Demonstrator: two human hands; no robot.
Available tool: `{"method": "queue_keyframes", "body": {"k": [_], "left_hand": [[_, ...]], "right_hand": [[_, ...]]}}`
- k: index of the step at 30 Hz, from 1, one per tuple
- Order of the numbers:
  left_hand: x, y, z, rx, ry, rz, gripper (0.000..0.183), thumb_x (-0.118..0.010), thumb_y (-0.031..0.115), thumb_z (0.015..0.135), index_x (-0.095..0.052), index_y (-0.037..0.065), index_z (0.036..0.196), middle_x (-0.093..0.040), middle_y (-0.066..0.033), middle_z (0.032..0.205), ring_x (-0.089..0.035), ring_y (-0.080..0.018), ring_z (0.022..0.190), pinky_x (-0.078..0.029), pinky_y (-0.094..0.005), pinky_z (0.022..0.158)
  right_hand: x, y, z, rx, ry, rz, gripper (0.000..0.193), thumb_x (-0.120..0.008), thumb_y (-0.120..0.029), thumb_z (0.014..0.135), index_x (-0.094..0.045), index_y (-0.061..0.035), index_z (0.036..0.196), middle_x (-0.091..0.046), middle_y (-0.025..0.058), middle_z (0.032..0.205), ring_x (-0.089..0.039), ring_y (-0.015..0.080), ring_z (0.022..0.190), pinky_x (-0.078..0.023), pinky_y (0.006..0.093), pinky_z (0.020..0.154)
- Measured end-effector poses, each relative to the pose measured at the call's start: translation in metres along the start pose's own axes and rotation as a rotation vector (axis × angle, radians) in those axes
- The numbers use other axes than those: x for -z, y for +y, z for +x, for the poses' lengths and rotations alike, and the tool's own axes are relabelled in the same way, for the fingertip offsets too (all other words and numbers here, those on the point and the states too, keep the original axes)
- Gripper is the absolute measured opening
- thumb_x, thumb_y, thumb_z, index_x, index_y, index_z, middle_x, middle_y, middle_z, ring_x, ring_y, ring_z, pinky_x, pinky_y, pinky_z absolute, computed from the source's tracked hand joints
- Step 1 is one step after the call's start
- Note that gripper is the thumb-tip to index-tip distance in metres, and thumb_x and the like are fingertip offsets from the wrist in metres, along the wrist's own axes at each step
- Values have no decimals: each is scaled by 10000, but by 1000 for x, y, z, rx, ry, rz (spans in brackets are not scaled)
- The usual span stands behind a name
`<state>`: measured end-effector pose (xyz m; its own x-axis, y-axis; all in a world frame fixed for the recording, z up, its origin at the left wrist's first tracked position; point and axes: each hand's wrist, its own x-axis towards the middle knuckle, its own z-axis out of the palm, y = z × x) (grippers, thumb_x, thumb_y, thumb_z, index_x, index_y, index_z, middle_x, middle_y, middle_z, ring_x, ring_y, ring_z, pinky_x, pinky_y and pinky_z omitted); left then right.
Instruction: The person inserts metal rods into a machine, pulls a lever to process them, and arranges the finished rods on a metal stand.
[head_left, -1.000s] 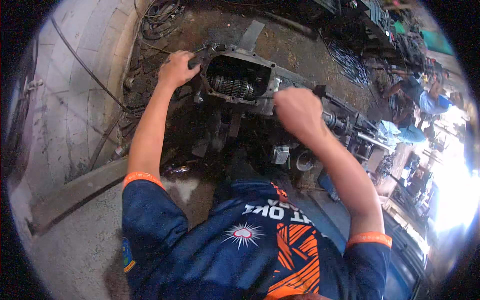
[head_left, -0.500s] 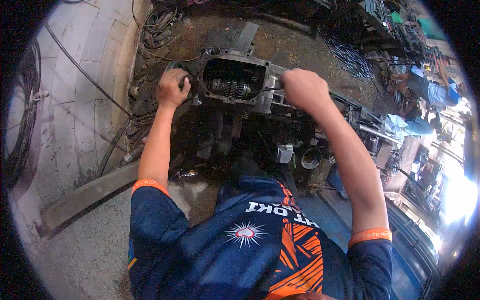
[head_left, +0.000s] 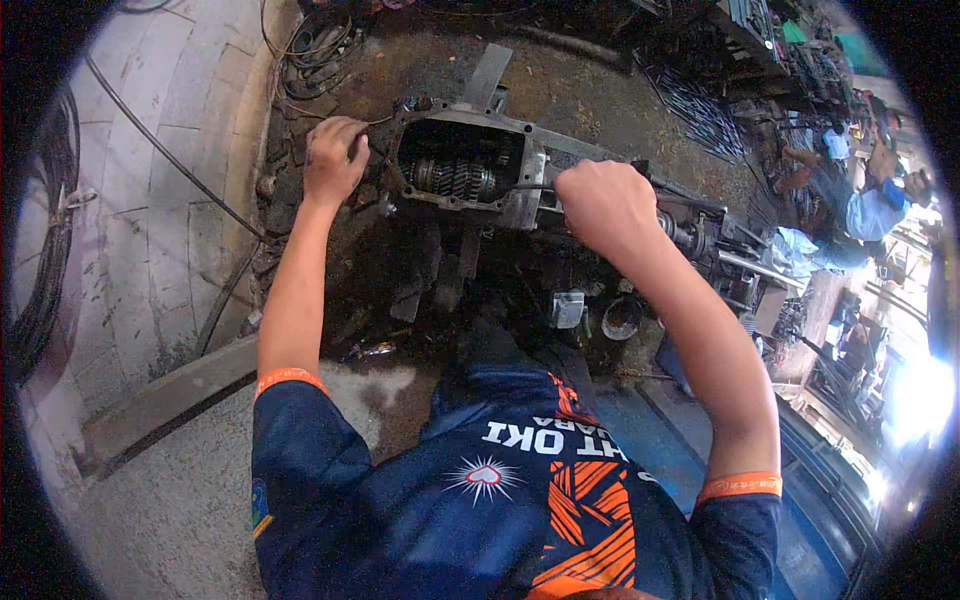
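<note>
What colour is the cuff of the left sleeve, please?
The cuff is orange with small pale markings, seen best in the head view.

A pale wall (head_left: 150, 190) of large blocks or tiles borders the floor's left edge. The floor (head_left: 590, 95) is brown and grimy, turning to grey concrete (head_left: 170, 490) at its near left corner, where a low straight ledge (head_left: 175, 398) crosses. Dark, cluttered structures (head_left: 745, 45) crowd the far right corner. White daylight (head_left: 925, 400) glares beyond the right edge.
</note>
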<state>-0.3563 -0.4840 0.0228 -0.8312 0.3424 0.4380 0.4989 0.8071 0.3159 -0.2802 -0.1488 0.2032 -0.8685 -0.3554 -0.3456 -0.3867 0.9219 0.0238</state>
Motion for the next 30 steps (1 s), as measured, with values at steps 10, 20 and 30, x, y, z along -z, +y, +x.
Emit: {"method": "queue_keyframes", "body": {"k": [10, 20, 30], "left_hand": [[-8, 1, 0, 87, -92, 33, 355, -683, 243, 755, -647, 45, 1047, -625, -111, 1085, -526, -285, 1121, -393, -415, 973], [-13, 5, -36, 15, 25, 3, 287, -704, 263, 729, -674, 61, 930, -655, -97, 980, -587, -275, 1013, -411, -444, 940], [-13, 6, -36, -9, 109, 23, 217, -637, 251, 822, -678, 47, 883, -674, -112, 897, -622, -294, 907, -448, -435, 863]], "right_hand": [[-14, 9, 8, -14, -59, 13, 91, -597, -92, 713, -674, -49, 736, -666, 170, 768, -669, 356, 737, -545, 452, 629], [-20, 23, 20, 13, -128, 20, 134, -585, -100, 725, -691, -52, 790, -676, 178, 833, -671, 371, 766, -555, 463, 637], [-55, 37, -5, -178, -51, 246, 261, -580, -165, 798, -677, -135, 1038, -671, 178, 856, -642, 377, 797, -517, 494, 711]]}}
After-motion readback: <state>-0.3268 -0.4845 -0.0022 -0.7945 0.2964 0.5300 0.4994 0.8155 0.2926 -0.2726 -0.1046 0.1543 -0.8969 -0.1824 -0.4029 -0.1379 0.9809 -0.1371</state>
